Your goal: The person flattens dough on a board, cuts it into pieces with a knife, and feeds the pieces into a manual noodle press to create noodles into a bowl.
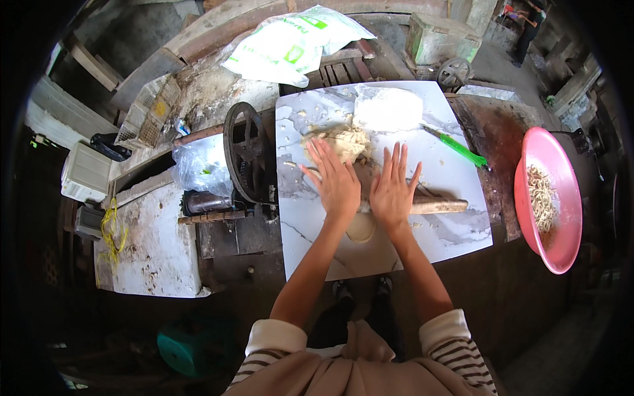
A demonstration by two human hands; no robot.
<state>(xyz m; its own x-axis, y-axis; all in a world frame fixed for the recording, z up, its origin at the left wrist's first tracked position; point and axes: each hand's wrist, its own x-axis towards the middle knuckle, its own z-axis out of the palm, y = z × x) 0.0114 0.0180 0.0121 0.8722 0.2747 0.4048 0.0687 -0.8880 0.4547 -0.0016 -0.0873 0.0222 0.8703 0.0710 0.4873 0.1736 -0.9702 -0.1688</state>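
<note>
My left hand [334,181] and my right hand [394,191] lie side by side, palms down, with fingers stretched forward. Both rest over a wooden rolling pin [439,206], whose right end sticks out past my right hand; its left part is hidden under my hands. Flattened dough [361,228] shows between my wrists, on the near side of the pin. Just beyond my left fingertips sits a rough lump of pale dough [348,142]. All of this is on a white, grey-veined marble-look board [330,259].
A white patch [388,109], perhaps a bag or flour, and a green-handled knife [462,150] lie on the board. Right of it stands a pink basin [573,218] with strips of dough. A spoked iron wheel [248,155] rises at the left; a white sack [290,49] lies behind.
</note>
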